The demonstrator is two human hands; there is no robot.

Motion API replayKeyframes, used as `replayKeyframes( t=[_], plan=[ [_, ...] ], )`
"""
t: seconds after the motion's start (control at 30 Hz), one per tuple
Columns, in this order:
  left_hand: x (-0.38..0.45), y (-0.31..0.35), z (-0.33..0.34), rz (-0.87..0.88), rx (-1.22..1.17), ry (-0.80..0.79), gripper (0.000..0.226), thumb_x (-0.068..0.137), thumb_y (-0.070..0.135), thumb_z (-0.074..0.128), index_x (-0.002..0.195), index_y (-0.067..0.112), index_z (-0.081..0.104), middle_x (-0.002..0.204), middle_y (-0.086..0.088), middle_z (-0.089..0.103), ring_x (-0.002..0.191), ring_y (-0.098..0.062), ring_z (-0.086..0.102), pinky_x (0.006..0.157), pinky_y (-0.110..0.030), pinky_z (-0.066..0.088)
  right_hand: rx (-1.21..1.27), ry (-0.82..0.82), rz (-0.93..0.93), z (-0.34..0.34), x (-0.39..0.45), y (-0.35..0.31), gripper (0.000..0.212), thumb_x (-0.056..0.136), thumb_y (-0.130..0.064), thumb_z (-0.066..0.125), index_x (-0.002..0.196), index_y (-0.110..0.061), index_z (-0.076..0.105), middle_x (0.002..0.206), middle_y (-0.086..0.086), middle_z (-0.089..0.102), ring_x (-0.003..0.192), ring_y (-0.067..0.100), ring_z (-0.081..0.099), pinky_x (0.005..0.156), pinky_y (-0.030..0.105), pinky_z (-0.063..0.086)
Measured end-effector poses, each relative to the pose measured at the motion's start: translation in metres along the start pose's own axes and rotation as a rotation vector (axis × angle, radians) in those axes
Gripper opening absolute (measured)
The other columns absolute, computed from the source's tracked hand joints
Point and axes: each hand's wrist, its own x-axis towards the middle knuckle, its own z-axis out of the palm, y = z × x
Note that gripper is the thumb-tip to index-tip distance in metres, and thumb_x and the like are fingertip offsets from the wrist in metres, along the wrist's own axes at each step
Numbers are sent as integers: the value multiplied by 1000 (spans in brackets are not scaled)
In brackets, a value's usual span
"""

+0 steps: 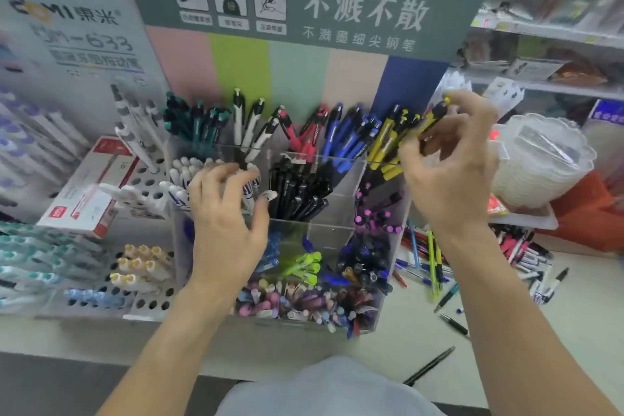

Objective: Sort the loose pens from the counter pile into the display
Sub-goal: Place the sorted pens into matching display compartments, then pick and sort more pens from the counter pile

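Up at the clear display's [347,165] back right compartment, the right hand [449,159] pinches a yellow-and-black pen [435,116] among the yellow pens. Left hand [226,213], fingers loosely spread, rests on white pens [182,172]. Loose pens [520,253] lie on the desk [574,307] right of the display.

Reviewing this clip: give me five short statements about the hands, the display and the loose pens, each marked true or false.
1. The right hand holds a yellow-and-black pen at the display's top right. True.
2. The left hand grips a red pen. False: its fingers curl over the white pens, and no red pen is in it.
3. Loose pens lie on the counter right of the acrylic display. True.
4. The black pens fill the front row. False: they stand in the middle row.
5. The blue pens stand beside the yellow pens. True.
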Motion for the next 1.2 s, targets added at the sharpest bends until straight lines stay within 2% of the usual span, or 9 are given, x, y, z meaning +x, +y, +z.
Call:
replayKeyframes(
  t=[0.2, 0.33, 0.4, 0.5, 0.67, 0.8, 0.93, 1.07, 1.2],
  plan=[
    [-7, 45, -9, 94, -236, 140, 16, 86, -6, 65, 100, 1, 67, 106, -13, 62, 106, -25, 57, 98, -21, 39, -136, -152, -3, -1, 0, 23, 27, 96, -33, 67, 109, -11, 76, 113, 7, 51, 98, 16, 53, 87, 28, 50],
    [-25, 96, -3, 103, -556, -229, 14, 91, -2, 60, 97, 9, 67, 88, 2, 65, 80, -12, 63, 70, -19, 50, 4, -274, -12, -29, 1, 29, 45, 98, -24, 66, 140, -22, 49, 122, 4, 46, 97, 14, 60, 86, 23, 52],
    [-40, 119, 13, 94, -581, -468, 12, 92, 8, 60, 100, 13, 68, 86, 7, 66, 78, -10, 63, 68, -15, 48, 52, -200, 68, -54, -10, 40, 38, 97, -19, 66, 131, -20, 51, 118, 5, 54, 91, 9, 61, 79, 17, 49],
    [-65, 139, 54, 94, -476, -797, 14, 96, 19, 59, 107, 19, 67, 90, 13, 64, 80, -8, 60, 73, -20, 49, -92, -217, 422, -97, -65, 88, 3, 94, -16, 68, 95, -17, 65, 88, -3, 67, 78, 7, 63, 70, 19, 50],
    [-92, 159, 116, 191, -6, -943, 25, 100, 35, 47, 122, 27, 57, 116, 11, 59, 100, -12, 61, 87, -35, 49, -403, -743, 1156, -138, -198, 182, 34, 80, -41, 81, 75, -10, 67, 69, -3, 66, 73, 19, 66, 59, 22, 45],
    [-107, 178, 148, 180, 21, -1082, 22, 99, 33, 53, 118, 24, 56, 110, 10, 58, 96, -13, 57, 87, -34, 47, -351, -890, 1271, -123, -245, 198, 53, 67, -52, 87, 60, -4, 65, 57, 2, 60, 54, 17, 54, 51, 29, 38],
    [-135, 173, 185, 1, 163, -1255, 25, 95, 33, 58, 116, 20, 62, 109, 5, 66, 102, -17, 60, 85, -30, 48, -293, -931, 1206, -113, -237, 204, 39, 75, -32, 77, 50, -14, 54, 48, 3, 50, 50, 18, 47, 47, 27, 35],
    [-147, 159, 219, -361, 131, -1089, 41, 95, 31, 61, 130, 13, 52, 122, -4, 59, 104, -19, 56, 83, -28, 42, -11, -585, 1207, -137, -206, 223, 6, 88, -17, 65, 83, -15, 65, 75, -3, 66, 69, 11, 59, 60, 17, 44],
    [-137, 147, 259, -659, 154, -802, 75, 89, 51, 60, 132, -7, 43, 132, -25, 49, 122, -37, 47, 96, -37, 41, -19, -380, 1073, -171, -171, 259, 5, 98, -18, 60, 100, -17, 63, 79, -7, 63, 67, 1, 56, 60, 11, 42]
  ],
)
